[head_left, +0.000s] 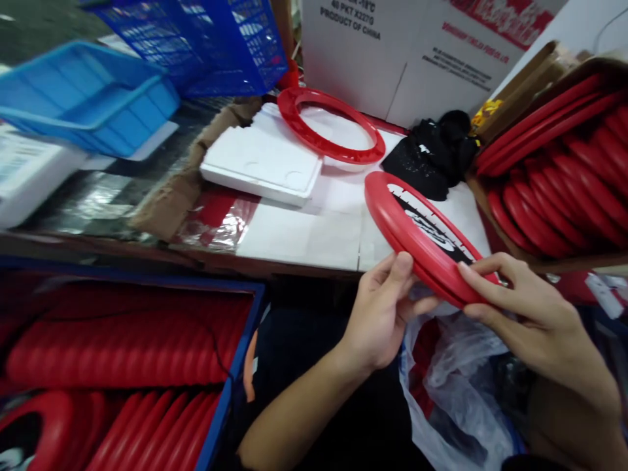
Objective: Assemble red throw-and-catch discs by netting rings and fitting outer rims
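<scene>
We hold one red disc [426, 242] in the air, to the right of the white foam block [262, 160] and nearer to us than this block. Our left hand [380, 314] has its thumb and fingers closed on the rim, while our right hand [523, 307] pinches the near end. A red ring [353, 155] lies at the block's right rear, and a light blue tray [137, 116] is to its left.

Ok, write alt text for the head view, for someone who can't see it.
A person's left hand and right hand hold a tilted red disc with a black-and-white printed face. Beyond it, a red ring overlaps a white block; more red pieces fill a cardboard box at right and a blue-edged bin at lower left.
</scene>
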Action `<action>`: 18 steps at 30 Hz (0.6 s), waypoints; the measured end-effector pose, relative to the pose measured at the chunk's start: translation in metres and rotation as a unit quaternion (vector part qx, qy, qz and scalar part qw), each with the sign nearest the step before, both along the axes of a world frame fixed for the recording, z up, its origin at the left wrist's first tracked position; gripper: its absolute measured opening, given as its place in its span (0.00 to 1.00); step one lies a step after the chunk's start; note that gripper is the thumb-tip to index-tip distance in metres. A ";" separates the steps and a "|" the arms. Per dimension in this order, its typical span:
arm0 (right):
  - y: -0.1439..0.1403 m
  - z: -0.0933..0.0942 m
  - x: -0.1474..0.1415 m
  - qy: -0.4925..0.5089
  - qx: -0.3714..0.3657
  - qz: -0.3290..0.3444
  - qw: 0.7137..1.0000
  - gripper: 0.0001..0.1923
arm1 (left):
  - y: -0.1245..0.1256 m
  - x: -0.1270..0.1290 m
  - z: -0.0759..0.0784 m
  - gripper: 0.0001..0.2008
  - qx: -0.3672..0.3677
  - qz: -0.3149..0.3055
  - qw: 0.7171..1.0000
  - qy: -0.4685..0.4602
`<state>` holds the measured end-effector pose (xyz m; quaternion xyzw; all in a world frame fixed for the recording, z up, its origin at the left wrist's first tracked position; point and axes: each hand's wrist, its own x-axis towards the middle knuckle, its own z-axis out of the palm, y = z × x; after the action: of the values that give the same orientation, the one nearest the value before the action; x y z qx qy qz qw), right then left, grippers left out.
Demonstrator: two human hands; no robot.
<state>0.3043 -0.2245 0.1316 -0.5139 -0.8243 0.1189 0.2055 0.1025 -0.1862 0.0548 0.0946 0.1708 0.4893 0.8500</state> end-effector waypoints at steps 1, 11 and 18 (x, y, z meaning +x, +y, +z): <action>-0.001 0.001 0.000 -0.008 0.002 0.001 1.000 0.32 | 0.000 0.000 0.001 0.22 0.002 -0.001 1.000 -0.006; -0.003 0.003 0.007 0.024 0.061 0.006 0.998 0.33 | 0.004 0.003 0.023 0.25 0.024 -0.018 0.999 -0.013; -0.002 0.004 0.011 -0.016 0.064 0.032 0.997 0.35 | 0.004 0.005 0.018 0.21 0.028 -0.025 0.999 0.001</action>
<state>0.3156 -0.2262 0.1361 -0.4752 -0.8494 0.0641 0.2204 0.1079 -0.1820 0.0732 0.1230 0.1559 0.4727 0.8585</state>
